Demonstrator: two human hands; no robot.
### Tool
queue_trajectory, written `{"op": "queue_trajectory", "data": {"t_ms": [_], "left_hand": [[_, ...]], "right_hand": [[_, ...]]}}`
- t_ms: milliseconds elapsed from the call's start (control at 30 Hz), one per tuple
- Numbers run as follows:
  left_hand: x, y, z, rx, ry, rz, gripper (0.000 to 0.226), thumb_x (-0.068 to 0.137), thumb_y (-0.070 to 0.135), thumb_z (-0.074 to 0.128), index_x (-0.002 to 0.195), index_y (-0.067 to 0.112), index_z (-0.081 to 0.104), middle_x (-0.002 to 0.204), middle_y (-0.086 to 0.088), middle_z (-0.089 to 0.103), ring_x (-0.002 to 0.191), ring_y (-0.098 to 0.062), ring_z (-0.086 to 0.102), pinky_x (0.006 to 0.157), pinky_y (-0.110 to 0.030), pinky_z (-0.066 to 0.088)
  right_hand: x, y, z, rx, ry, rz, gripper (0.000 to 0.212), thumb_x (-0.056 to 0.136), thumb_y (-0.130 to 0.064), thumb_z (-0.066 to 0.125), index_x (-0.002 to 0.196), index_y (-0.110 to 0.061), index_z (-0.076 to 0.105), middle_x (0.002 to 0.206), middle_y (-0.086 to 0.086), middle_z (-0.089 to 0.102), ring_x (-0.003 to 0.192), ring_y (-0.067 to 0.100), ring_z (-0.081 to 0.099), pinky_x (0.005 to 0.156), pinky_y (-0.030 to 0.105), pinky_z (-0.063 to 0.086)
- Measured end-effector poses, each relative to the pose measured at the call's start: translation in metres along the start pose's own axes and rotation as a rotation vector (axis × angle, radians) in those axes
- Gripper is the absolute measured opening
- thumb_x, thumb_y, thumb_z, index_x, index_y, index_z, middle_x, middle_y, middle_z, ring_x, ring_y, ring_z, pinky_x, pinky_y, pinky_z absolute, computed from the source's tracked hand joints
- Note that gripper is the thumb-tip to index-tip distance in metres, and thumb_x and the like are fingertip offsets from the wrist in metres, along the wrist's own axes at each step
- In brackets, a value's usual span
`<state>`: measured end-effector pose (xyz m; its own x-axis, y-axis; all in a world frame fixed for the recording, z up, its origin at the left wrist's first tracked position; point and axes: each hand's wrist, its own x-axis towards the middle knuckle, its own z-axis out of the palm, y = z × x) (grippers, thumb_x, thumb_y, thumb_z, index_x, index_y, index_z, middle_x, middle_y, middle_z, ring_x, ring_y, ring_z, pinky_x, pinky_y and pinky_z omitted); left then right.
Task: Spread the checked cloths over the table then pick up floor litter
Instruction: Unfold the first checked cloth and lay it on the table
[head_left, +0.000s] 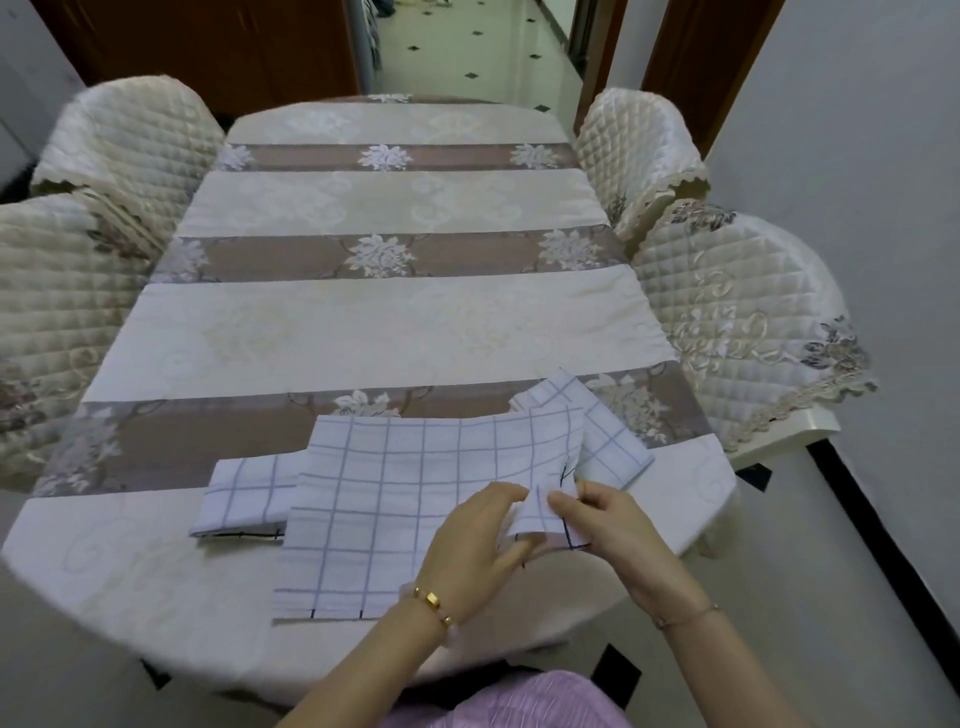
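A long surface (384, 332) runs away from the viewer toward a corridor with a tiled floor (467, 52), flanked by dark wooden doors (208, 41). It is covered by a tablecloth (156, 561) with cream and brown bands running across it, the brown ones bearing pale flowers. Chairs (737, 322) in quilted cream covers stand two on each side.

Three cloths lie at the near end. The middle checked cloth (395, 499) is opened out widest and lies mostly flat, its edges roughly square with the surface's edges, its long axis running from the near edge toward the far end. The left checked cloth (244, 499) is folded, and its right part is tucked under the middle one. The right checked cloth (597, 426), also folded, lies turned at an angle, its long axis running from far left to near right, one corner pointing toward the far end. Its near left part is hidden behind the middle cloth's raised edge.

Both hands meet at the middle cloth's near right corner, which is lifted off the surface. The left hand (478, 545) pinches it from the left with curled fingers; the right hand (618, 535) pinches it from the right. The left wrist wears a beaded bracelet (431, 603), the right a thin bracelet (685, 616). A pink garment (519, 701) shows at the bottom edge.
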<state>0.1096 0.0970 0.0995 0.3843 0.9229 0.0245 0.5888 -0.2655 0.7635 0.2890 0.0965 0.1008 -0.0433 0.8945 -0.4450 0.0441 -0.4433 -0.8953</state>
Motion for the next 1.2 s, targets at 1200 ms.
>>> {"op": "queue_trajectory", "data": {"t_ms": [1200], "left_hand": [[-0.054, -0.028, -0.285, -0.585, 1.053, -0.560, 0.013, 0.092, 0.025, 0.055, 0.096, 0.014, 0.062, 0.084, -0.004, 0.062, 0.074, -0.016, 0.057, 0.058, -0.026, 0.047]], "right_hand": [[0.099, -0.175, 0.035, -0.003, -0.207, -0.238, 0.028, 0.082, -0.004, 0.067, 0.110, 0.000, 0.067, 0.107, 0.014, 0.070, 0.107, 0.032, 0.064, 0.087, 0.028, 0.055]]}}
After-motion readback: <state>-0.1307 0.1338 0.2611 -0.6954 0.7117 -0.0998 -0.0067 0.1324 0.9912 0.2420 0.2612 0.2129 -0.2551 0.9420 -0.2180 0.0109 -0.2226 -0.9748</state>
